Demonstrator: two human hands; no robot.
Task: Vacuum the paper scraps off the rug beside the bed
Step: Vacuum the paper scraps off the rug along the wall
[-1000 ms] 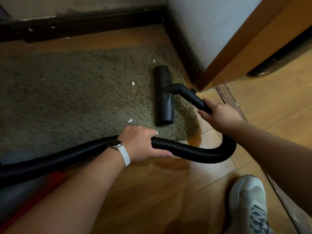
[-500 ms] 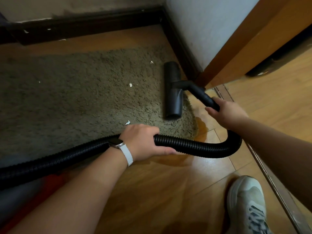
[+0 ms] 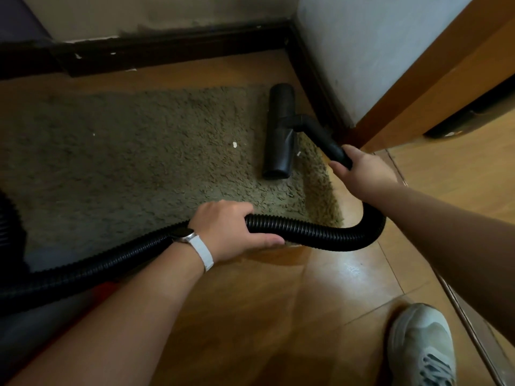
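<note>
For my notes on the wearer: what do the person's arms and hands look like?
No sleeve is in view on either arm. The left hand and the right hand wear no gloves, and I see no rings. The left wrist carries a watch with a silvery case and a white strap. The right wrist carries nothing.

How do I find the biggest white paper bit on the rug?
Look at the shaggy olive rug by the wall corner. Near its right end lies the black vacuum head; the paper scrap sits just left of it, not touching. It is bigger than the other specks.
</note>
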